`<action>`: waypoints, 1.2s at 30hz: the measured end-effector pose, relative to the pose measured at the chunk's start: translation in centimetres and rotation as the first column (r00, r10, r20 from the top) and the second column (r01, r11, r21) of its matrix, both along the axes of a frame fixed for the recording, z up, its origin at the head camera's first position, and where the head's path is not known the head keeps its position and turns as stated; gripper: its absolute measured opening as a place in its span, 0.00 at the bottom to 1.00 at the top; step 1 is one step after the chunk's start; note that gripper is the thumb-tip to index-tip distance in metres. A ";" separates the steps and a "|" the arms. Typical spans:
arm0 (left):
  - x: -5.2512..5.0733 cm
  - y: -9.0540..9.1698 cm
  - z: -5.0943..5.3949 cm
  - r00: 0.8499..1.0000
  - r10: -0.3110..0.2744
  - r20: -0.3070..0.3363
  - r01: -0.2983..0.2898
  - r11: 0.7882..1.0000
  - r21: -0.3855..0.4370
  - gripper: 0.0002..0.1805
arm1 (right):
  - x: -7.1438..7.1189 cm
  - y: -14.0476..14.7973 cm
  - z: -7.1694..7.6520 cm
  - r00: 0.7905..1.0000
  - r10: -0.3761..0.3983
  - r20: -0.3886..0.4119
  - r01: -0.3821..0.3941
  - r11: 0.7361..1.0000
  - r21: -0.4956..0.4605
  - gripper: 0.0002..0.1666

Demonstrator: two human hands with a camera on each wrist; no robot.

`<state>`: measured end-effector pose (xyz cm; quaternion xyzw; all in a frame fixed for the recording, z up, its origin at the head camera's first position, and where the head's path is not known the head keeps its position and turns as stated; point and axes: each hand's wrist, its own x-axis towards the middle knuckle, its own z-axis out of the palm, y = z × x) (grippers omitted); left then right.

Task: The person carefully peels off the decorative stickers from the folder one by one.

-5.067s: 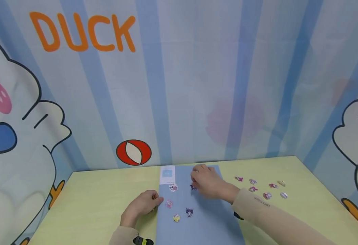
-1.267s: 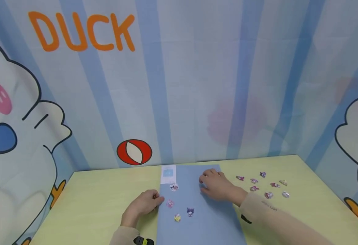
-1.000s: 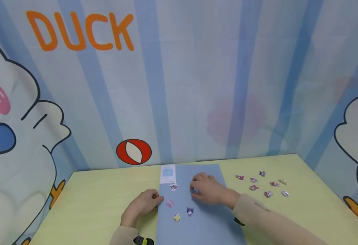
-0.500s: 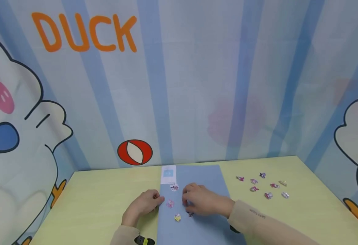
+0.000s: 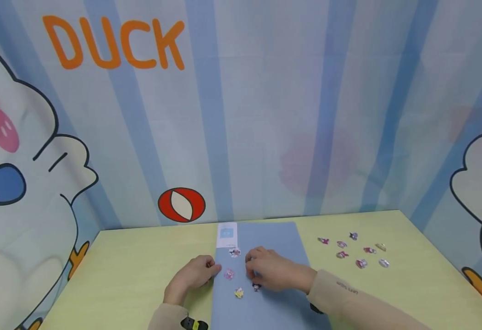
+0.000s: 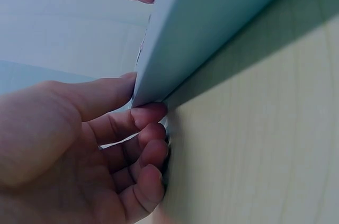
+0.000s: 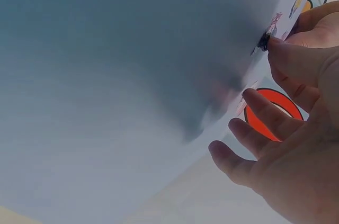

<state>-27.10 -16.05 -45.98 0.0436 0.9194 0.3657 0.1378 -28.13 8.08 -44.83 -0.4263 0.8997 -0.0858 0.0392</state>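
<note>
While the head view shows only the back of your right hand [image 5: 273, 269], bent over the blue board [image 5: 269, 312], the right wrist camera catches the palm side, with three outer fingers loosely bent and spread apart. Your left wrist camera adds a low look along the board's edge, where fingertips hidden from above curl beneath it, close to the pale yellow table [image 5: 141, 284].

Small and dark, with a pale face, the character sticker [image 5: 257, 288] sits on the board just below your right thumb, its top partly covered; nearby lie a yellow sticker [image 5: 239, 293] and a pink sticker [image 5: 229, 274]. Farther up, a white sticker [image 5: 234, 252] lies beside a white label [image 5: 226, 233], and eight loose stickers [image 5: 362, 263] are scattered on the table to your right.

Your right thumb touches the dark sticker; whether the index finger pinches it too, you cannot tell. Your left hand [image 5: 192, 275] pinches the board's left edge, thumb on top, fingers curled underneath.
</note>
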 end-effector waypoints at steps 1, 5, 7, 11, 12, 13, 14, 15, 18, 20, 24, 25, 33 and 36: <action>0.0 0.0 -0.1 1.000 -0.001 -0.001 0.001 1.000 0.000 0.13 | 0.0 0.0 0.0 1.000 0.001 0.001 -0.001 1.000 0.001 0.11; 0.1 0.0 -0.3 1.000 -0.001 -0.005 0.001 1.000 0.005 0.13 | 0.0 0.3 -0.1 1.000 0.018 -0.011 -0.018 1.000 0.013 0.11; 0.0 0.0 -0.4 1.000 0.001 -0.008 -0.001 1.000 0.004 0.13 | 0.0 0.5 -0.1 0.999 0.034 -0.013 -0.034 0.999 0.010 0.11; -0.1 -0.1 -0.5 1.000 0.010 -0.001 -0.010 1.000 -0.004 0.13 | -0.1 1.1 0.4 0.997 0.077 -0.018 -0.077 0.997 0.001 0.10; -0.1 -0.1 -0.5 1.000 0.012 0.001 -0.012 1.000 -0.005 0.13 | -0.1 1.2 0.5 0.996 0.087 -0.019 -0.087 0.996 -0.002 0.10; -0.1 -0.1 -0.5 1.000 0.013 0.003 -0.013 1.000 -0.003 0.13 | -0.1 1.4 0.6 0.995 0.098 -0.019 -0.098 0.995 -0.005 0.10; -0.1 -0.1 -0.5 1.000 0.012 0.003 -0.012 1.000 -0.003 0.13 | -0.1 1.5 0.7 0.994 0.108 -0.019 -0.108 0.994 -0.008 0.10; -0.1 -0.1 -0.5 1.000 0.011 0.004 -0.011 1.000 -0.002 0.12 | -0.1 1.7 0.7 0.993 0.117 -0.019 -0.117 0.993 -0.014 0.10; -0.1 -0.1 -0.5 1.000 0.009 0.007 -0.009 1.000 0.002 0.12 | -0.1 2.2 0.8 0.990 0.142 -0.026 -0.143 0.989 -0.037 0.10; -0.1 0.0 -0.5 1.000 0.007 0.007 -0.007 1.000 0.000 0.12 | -0.1 2.6 0.8 0.988 0.151 -0.030 -0.153 0.986 -0.061 0.10; -0.2 0.0 -0.5 1.000 0.006 0.009 -0.006 1.000 0.002 0.12 | -0.2 3.7 0.8 0.989 0.145 -0.031 -0.147 0.983 -0.108 0.11; -0.2 0.0 -0.5 1.000 0.004 0.009 -0.004 1.000 0.003 0.12 | -0.2 4.0 0.9 0.990 0.140 -0.031 -0.142 0.983 -0.115 0.11; -0.2 0.0 -0.5 1.000 0.004 0.007 -0.004 1.000 -0.001 0.12 | -1.3 8.2 1.2 0.998 0.064 -0.020 -0.067 0.985 -0.158 0.13; -0.1 -0.1 -0.3 1.000 0.005 0.006 -0.005 1.000 0.000 0.13 | -1.8 10.3 1.3 1.000 -0.003 -0.001 0.003 0.987 -0.160 0.13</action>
